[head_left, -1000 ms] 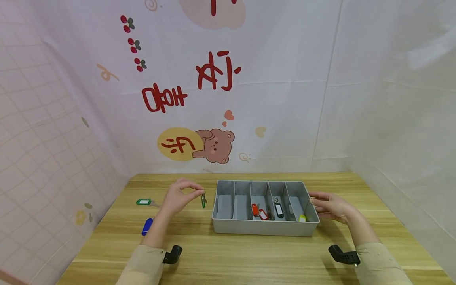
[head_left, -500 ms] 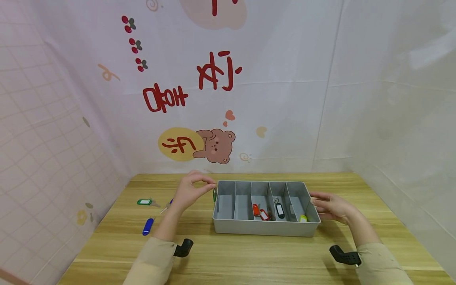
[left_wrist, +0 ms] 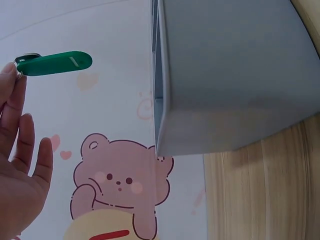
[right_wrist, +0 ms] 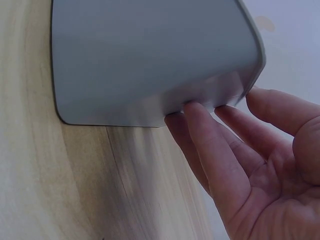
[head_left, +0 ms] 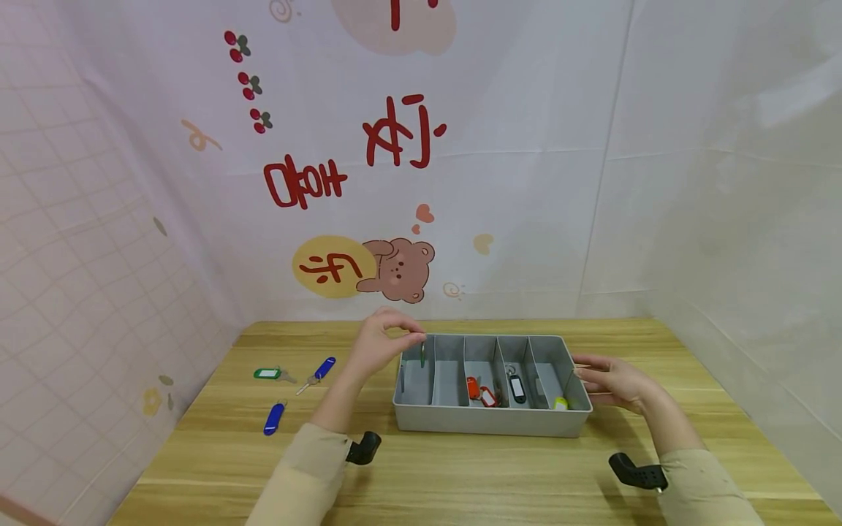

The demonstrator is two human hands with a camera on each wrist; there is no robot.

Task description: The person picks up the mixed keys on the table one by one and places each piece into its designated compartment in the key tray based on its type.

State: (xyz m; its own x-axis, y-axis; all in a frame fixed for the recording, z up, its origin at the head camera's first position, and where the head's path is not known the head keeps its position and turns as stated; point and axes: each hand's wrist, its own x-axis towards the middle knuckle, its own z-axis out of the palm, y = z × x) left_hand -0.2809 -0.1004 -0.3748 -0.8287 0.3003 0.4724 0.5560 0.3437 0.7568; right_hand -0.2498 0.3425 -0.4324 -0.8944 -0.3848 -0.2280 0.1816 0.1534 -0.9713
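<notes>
My left hand [head_left: 376,352] pinches a green key tag [left_wrist: 57,64] by its metal ring, between thumb and forefinger. The tag hangs over the leftmost compartment of a grey divided box [head_left: 493,421]. Its other fingers are loosely extended in the left wrist view. At the box's right end, my right hand [head_left: 613,383] rests its fingertips [right_wrist: 196,111] against the outer wall, with the thumb at the rim corner. Inside the box, red key tags [head_left: 487,397] lie in the middle compartment, a black one [head_left: 517,389] in the fourth and a yellow one [head_left: 560,403] in the rightmost.
Left of the box, a green key tag with a key [head_left: 267,373], a blue tag with a key [head_left: 324,368] and another blue tag [head_left: 273,418] lie on the wooden table [head_left: 487,482]. A printed curtain [head_left: 526,183] hangs behind the table.
My left hand has carried the green key tag rightward from beside the box to over its leftmost compartment, uncovering a blue tag on the table. The right hand stays at the box's end.
</notes>
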